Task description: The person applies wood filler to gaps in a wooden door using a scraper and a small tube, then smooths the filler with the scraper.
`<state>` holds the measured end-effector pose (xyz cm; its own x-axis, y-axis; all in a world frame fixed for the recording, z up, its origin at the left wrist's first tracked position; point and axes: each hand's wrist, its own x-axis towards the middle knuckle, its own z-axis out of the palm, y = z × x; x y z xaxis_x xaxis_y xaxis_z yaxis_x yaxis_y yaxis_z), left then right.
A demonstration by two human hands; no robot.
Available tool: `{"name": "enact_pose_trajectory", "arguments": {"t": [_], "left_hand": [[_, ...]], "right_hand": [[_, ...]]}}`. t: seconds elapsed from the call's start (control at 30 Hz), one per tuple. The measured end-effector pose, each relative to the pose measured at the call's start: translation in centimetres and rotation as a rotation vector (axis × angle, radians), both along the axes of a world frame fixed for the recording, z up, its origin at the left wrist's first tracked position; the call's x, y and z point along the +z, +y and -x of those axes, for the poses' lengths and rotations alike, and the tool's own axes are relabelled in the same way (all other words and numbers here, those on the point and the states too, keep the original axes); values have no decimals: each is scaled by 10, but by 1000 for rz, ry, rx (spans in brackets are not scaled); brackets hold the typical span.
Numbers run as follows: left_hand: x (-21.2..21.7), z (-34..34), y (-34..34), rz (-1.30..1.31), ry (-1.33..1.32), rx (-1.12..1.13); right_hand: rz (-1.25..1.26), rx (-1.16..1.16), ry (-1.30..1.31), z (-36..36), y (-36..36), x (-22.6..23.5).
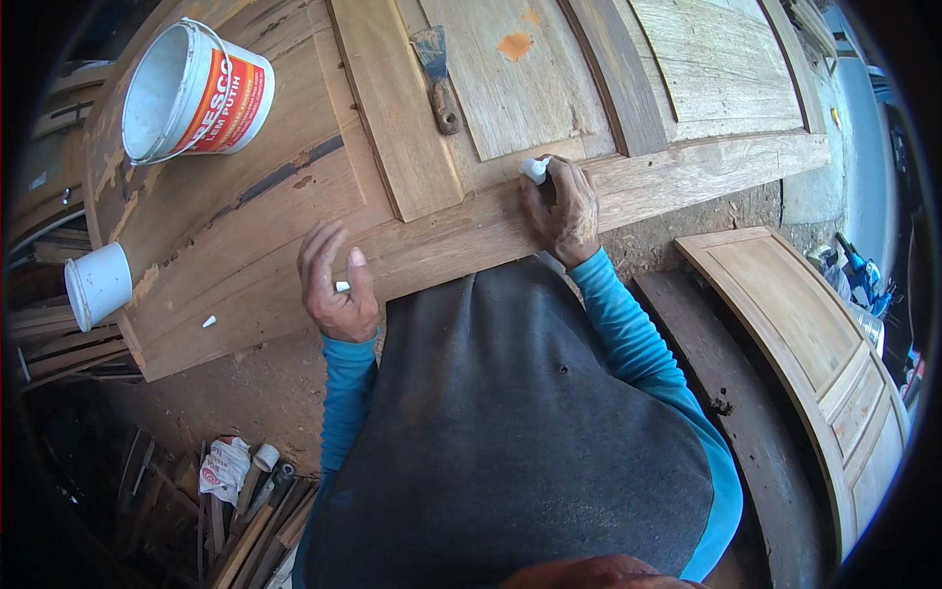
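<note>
A large panelled wooden door [471, 218] lies flat in front of me. Over its near rail, my right hand [564, 211] grips a small white squeeze bottle [536, 170] with a pointed tip; the fingers hide most of it. My left hand [337, 285] hovers by the near edge, fingers curled, with a small white cap-like piece [341, 287] between thumb and fingers. Another small white conical piece [209, 321] rests on the door to its left. Farther up lies a putty knife [438, 80] with a worn handle. Orange-brown filler patches [514, 46] mark the wood.
A white bucket with a red label [231, 103] stands at the far left of the door. A smaller white tub [99, 286] lies at the left edge. Wood offcuts [250, 530] fill the lower left. Another door panel [785, 314] and a dark plank [736, 393] are at right.
</note>
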<state>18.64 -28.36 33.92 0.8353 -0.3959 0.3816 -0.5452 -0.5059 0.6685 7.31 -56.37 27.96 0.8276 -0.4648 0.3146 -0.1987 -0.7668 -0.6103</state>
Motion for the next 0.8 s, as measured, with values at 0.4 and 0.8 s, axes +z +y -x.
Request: {"name": "enact_pose_trajectory", "arguments": {"t": [0.4, 0.8], "left_hand": [[-13, -20, -37, -50, 85, -173], [-34, -3, -93, -493, 171, -505]], "right_hand": [[-309, -331, -203, 22, -12, -13], [-291, -346, 58, 59, -44, 36]]}}
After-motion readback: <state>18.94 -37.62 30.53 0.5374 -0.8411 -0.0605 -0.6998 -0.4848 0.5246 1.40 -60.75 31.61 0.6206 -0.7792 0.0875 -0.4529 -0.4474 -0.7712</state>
